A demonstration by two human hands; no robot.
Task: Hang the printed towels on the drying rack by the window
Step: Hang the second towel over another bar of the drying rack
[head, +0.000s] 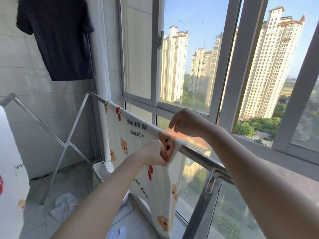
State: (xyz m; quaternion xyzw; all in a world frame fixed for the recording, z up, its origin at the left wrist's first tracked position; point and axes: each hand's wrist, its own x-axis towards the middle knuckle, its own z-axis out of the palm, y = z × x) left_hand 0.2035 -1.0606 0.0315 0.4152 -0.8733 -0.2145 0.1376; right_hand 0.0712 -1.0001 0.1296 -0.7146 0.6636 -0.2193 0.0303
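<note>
A white printed towel (138, 135) with bears, cherries and the words "You are so sweet" is draped over the top bar of the metal drying rack (202, 157) by the window. My left hand (153, 155) pinches the towel's near right edge just below the bar. Above the bar, my right hand (184, 122) holds the towel's far side, fingers curled, index finger pointing down. A second towel (10, 169) with the same print hangs at the far left edge of the view.
A dark T-shirt (58, 37) hangs high on the left before the tiled wall. The rack's crossed legs (65, 144) stand on the floor, where crumpled white cloth (63, 206) lies. Large windows (198, 57) run along the right above a stone sill.
</note>
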